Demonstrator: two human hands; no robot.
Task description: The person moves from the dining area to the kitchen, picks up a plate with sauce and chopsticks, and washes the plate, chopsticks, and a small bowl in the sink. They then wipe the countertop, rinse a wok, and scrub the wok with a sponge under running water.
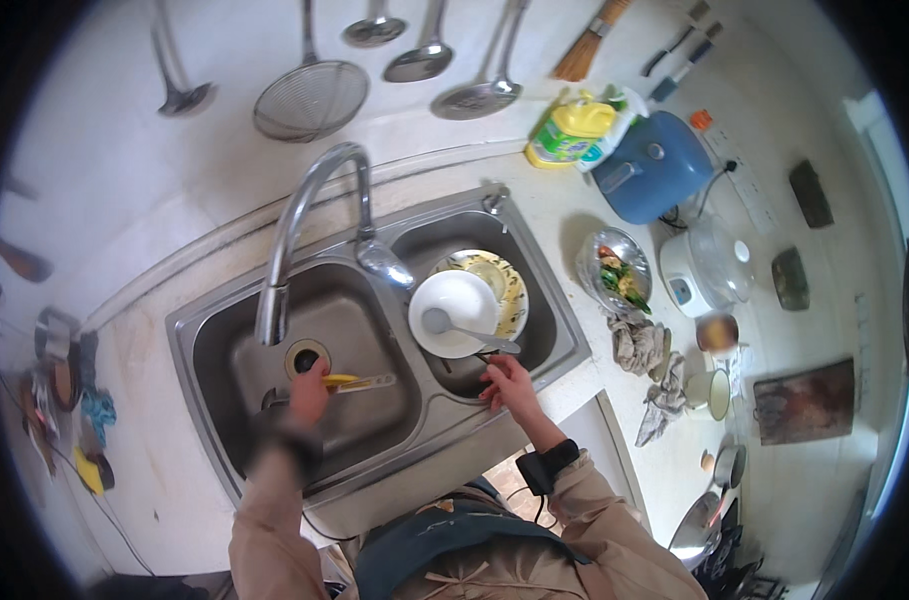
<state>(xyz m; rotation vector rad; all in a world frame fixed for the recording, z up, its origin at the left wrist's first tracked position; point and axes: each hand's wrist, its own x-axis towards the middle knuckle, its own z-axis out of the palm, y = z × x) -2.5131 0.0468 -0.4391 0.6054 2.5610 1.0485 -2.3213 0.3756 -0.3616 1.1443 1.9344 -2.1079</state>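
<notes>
Down in the left basin (pixel 349 307) of a double stainless-steel sink, my left hand (pixel 310 394) grips a yellow and pale slotted utensil (pixel 364 382) beside the drain. A dark curved object (pixel 273 397) lies left of that hand, partly covered. My right hand (pixel 508 386) is at the front of the right basin (pixel 443 221), fingertips by a thin dark utensil (pixel 483 359); whether it is held is unclear. Just beyond, a white bowl (pixel 443 289) rests over a patterned yellow-rimmed plate (pixel 516 300). A grey spoon (pixel 469 331) lies across the bowl.
A chrome faucet (pixel 285 232) arches over the left basin. On the right counter stand a metal bowl of food (pixel 585 262), crumpled cloths (pixel 638 345), a white cooker (pixel 683 266) and an enamel mug (pixel 706 394). A yellow bottle (pixel 570 135) stands behind; ladles and a strainer (pixel 312 101) hang above.
</notes>
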